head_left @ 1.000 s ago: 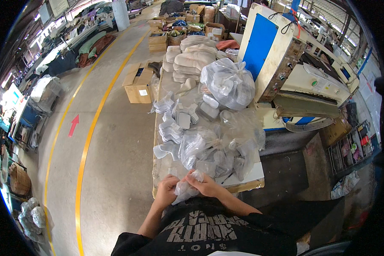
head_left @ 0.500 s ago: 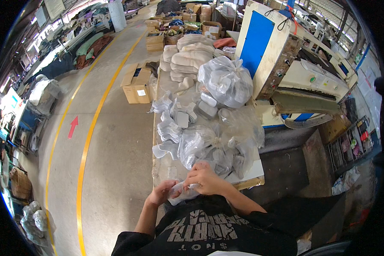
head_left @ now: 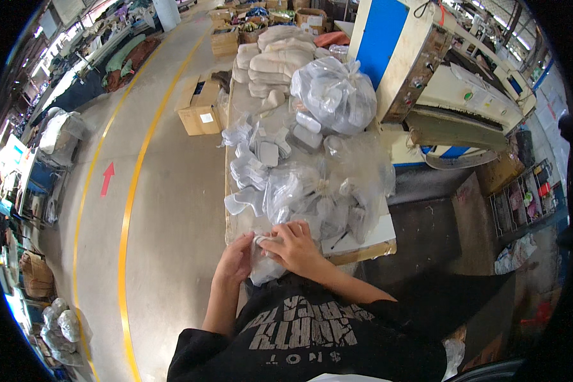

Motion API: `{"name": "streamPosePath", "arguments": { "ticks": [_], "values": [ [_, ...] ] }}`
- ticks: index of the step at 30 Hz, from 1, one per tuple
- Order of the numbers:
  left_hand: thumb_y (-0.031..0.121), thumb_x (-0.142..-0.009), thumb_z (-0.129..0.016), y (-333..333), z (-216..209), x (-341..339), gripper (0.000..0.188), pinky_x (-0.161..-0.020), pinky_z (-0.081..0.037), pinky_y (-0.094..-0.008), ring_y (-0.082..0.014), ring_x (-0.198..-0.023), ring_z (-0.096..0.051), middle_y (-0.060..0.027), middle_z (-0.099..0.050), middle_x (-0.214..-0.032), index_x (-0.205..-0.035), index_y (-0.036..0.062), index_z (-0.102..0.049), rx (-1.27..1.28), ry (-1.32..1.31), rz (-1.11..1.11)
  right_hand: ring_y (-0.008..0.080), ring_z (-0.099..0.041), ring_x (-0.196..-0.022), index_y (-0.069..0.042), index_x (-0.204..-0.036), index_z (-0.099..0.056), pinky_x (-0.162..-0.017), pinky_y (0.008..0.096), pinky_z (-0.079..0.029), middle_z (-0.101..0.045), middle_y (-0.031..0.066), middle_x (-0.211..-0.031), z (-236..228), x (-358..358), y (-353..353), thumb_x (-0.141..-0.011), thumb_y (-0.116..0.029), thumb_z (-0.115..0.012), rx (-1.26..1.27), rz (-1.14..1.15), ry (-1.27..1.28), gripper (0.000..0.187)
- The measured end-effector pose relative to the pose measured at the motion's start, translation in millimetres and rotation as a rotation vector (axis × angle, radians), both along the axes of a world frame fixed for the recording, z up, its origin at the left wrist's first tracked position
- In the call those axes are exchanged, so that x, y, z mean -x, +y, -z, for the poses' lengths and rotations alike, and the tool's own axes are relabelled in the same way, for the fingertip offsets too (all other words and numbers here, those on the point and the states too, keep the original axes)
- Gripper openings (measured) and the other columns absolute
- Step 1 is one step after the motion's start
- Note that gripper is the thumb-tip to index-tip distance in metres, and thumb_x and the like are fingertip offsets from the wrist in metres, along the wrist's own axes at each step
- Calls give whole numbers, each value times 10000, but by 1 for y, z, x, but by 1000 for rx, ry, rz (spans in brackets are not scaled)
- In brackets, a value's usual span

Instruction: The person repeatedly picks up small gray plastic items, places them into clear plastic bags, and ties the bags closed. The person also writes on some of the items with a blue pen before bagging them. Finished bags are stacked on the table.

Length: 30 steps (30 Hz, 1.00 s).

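Close to my body, at the table's near edge, I hold a small clear plastic bag [head_left: 265, 270] with something whitish showing in its upper part. My left hand [head_left: 237, 257] is closed on the bag's left side. The fingers of my right hand [head_left: 295, 247] are bent over its top right and pinch it. Just beyond my hands lies a larger clear bag [head_left: 293, 194] of grey pieces. Loose stacks of flat grey cut pieces [head_left: 245, 167] sit along its left side. A full, knotted plastic bag [head_left: 335, 95] stands farther back.
Pale stacked pieces [head_left: 280, 60] cover the far end of the table [head_left: 234, 223]. A large white and blue machine [head_left: 404, 70] stands at the right. On the floor to the left are an open cardboard box [head_left: 200, 118] and yellow lane lines [head_left: 125, 235].
Both hands, with the plastic bag, sit slightly higher in the picture. More of the bag now hangs below my fingers. The whole view has shifted a little.
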<state>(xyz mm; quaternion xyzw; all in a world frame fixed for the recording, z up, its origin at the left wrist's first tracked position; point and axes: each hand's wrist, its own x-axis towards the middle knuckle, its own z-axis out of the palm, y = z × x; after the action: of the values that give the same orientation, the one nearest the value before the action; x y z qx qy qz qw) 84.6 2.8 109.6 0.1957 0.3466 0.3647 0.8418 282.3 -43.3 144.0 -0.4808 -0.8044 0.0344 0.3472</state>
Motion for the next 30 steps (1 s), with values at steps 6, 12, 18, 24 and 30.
{"name": "streamPosePath", "arguments": {
  "ticks": [6, 12, 18, 24, 30],
  "values": [
    [280, -1126, -468, 14, 49, 32, 283, -877, -563, -373, -218, -886, -666, -110, -688, -1002, -1062, 37, -599, -36, 123, -329, 299, -507, -1110, -178, -999, -725, -968, 462, -373, -555, 43, -1163, 23, -12, -10, -923, -293, -724, 110, -34, 104, 137],
    [33, -1025, -433, 29, 109, 71, 177, -570, -425, -255, -143, -608, -468, 13, -450, -690, -878, 111, -493, 406, 20, -757, 276, -565, -1006, -85, -939, -694, -910, 450, -402, -616, 62, -999, 80, -61, -29, -993, -292, -657, 487, 86, 87, 217],
    [130, -1032, -547, 8, 82, 73, 111, -494, -301, -238, -89, -546, -357, 52, -414, -662, -922, 150, -552, 65, 89, -318, 344, -597, -722, 33, -933, -624, -683, 438, -473, -602, 134, -791, 72, -60, -34, -1016, -190, -637, 584, -64, 437, 238],
    [205, -996, -681, -11, 1, 17, 291, -525, -364, -303, -120, -550, -465, 1, -509, -633, -1250, 77, -624, -790, 698, 581, 293, -580, -784, 20, -1014, -658, -744, 364, -480, -595, 123, -842, 14, -33, -17, -998, -77, -611, 536, -311, 626, 109],
    [177, -928, -742, -15, -29, -2, 369, -571, -435, -405, -248, -551, -529, -128, -566, -640, -1269, 66, -660, -948, 1012, 524, 261, -618, -879, -57, -1343, -624, -842, 359, -510, -616, 119, -964, 1, -25, -15, -978, -17, -603, 551, -257, 673, 367]
  ]
}}
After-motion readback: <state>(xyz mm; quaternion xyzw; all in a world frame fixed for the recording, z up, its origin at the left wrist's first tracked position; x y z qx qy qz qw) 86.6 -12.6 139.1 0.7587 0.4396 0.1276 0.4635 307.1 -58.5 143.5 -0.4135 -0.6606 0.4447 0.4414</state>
